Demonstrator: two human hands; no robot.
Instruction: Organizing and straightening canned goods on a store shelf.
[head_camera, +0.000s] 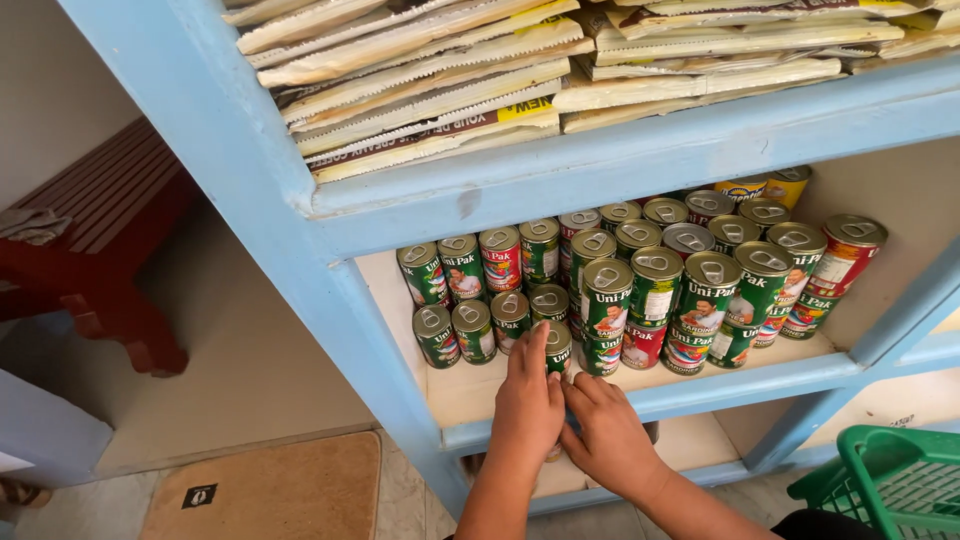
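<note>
A pale blue wooden shelf (700, 392) holds several green and red tins with pull-tab lids (655, 280), stacked two high in rows. My left hand (528, 400) reaches to the front of the shelf and its fingers touch a green tin (558, 347) in the front row. My right hand (605, 432) lies beside it at the shelf's front edge, fingers bent towards that same tin. Whether either hand really grips the tin, I cannot tell.
The shelf above carries stacks of flat cream sachets (440, 85). A green plastic basket (885, 480) stands at the lower right. A dark red wooden bench (110, 250) is at the left, a brown doormat (270, 490) on the floor.
</note>
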